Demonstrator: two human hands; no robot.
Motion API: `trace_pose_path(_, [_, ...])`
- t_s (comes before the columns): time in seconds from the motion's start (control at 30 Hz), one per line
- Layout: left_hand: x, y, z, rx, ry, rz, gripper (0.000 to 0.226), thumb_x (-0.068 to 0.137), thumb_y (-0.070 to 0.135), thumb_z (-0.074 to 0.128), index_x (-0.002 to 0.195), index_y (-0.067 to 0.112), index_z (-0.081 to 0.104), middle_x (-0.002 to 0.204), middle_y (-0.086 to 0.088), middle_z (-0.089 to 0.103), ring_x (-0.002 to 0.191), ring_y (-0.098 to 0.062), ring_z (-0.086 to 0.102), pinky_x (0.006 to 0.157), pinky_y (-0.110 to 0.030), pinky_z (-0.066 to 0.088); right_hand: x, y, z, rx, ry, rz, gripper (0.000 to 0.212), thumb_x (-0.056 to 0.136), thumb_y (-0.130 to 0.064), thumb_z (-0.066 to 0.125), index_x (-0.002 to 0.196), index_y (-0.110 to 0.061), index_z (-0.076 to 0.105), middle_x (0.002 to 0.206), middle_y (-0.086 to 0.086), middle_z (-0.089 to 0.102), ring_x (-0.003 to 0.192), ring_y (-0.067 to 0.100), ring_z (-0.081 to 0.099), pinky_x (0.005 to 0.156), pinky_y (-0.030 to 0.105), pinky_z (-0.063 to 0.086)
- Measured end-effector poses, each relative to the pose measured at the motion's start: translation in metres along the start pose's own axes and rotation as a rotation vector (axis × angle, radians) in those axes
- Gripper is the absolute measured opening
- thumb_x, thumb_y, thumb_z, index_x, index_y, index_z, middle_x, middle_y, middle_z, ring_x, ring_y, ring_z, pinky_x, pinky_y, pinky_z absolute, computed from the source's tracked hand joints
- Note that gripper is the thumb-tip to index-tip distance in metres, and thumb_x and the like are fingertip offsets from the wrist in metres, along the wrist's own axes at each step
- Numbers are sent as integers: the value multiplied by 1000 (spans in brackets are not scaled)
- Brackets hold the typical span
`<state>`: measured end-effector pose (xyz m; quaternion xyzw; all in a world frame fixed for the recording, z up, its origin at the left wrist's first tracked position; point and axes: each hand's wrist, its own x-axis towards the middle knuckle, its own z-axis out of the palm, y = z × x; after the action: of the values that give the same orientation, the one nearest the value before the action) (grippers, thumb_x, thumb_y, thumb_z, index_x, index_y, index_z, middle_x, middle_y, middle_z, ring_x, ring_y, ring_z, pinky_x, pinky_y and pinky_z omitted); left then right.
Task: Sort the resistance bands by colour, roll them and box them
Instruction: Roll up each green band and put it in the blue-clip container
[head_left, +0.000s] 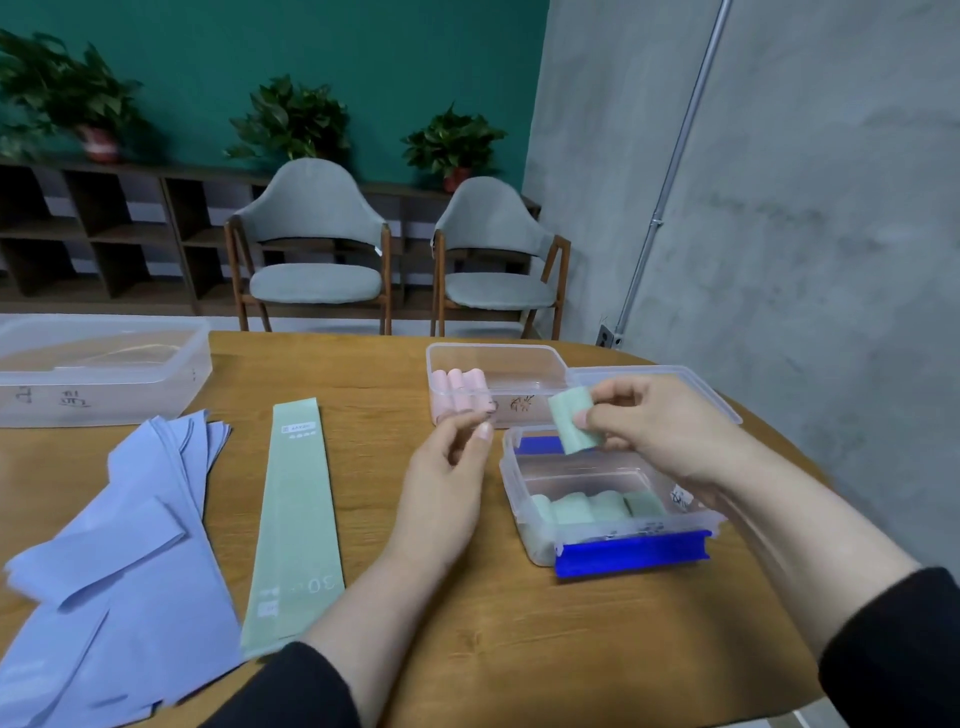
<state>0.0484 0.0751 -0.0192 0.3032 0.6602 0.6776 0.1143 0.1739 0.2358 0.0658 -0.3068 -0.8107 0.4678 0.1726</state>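
Pink rolls (460, 389) boxed; my R hand (654, 426) pinches a green roll (571, 423) over the green box (613, 499), L hand (452, 462) loosely curled, empty. Left: one flat green band (298, 514) & the blue bands (124, 545), not rolled yet.

taking the clear box with blue clips (613, 514) as the landmark: its mouth is open from above, but the near half of its floor is filled by a row of green rolls (597, 506); the far half shows bare floor. the right hand (660, 426) hangs over that far half, pinching a green roll (574, 423), so it blocks the way in from above there. just left of the box the left hand (447, 467) stands in the gap. just behind it sits the box of pink rolls (498, 384), closing the far side. bare table (519, 649) lies in front. well left lie a flat green band (298, 519) and lilac bands (119, 545).
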Motion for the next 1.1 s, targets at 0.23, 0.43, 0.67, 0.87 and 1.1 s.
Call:
trace_pose_path(0.23, [2, -35, 16, 142, -77, -88, 44, 103, 30, 56, 147, 27, 50, 127, 18, 56, 98, 32, 47, 81, 6, 32, 34, 16, 16, -758, -88, -281, 26, 84, -26, 74, 109, -30, 68, 103, -10, 65, 93, 13, 60, 83, 33, 51])
trace_pose_path(0.43, [5, -43, 14, 183, -200, -38, 58, 96, 41, 57, 152, 36, 43, 147, 20, 50, 133, 8, 45, 116, -25, 36, 44, 23, 25, -972, -289, -333, 34, 88, -27, 71, 122, -28, 67, 117, -10, 63, 104, 12, 56, 91, 30, 46])
trace_pose_path(0.67, [6, -44, 12, 266, -243, 38, 50, 102, 25, 57, 150, 30, 47, 149, 21, 48, 138, 12, 37, 119, -21, 28, 58, 24, 39, -1097, -433, -336, 25, 79, -31, 73, 103, -24, 68, 96, -4, 65, 92, 19, 61, 82, 44, 54])
trace_pose_path(0.87, [6, -47, 13, 278, -242, 46, 49, 102, 29, 57, 150, 34, 47, 146, 24, 50, 135, 14, 38, 111, -7, 26, 64, 22, 40, -1097, -521, -356, 23, 83, -32, 74, 104, -24, 69, 94, -3, 67, 89, 18, 61, 81, 42, 53])
trace_pose_path(1.1, [6, -46, 13, 284, -221, 49, 49, 100, 31, 60, 147, 37, 50, 142, 26, 53, 132, 15, 40, 107, -4, 27, 65, 20, 33, -948, -585, -254, 23, 89, -33, 70, 113, -36, 69, 99, -14, 72, 92, 13, 69, 85, 43, 58])
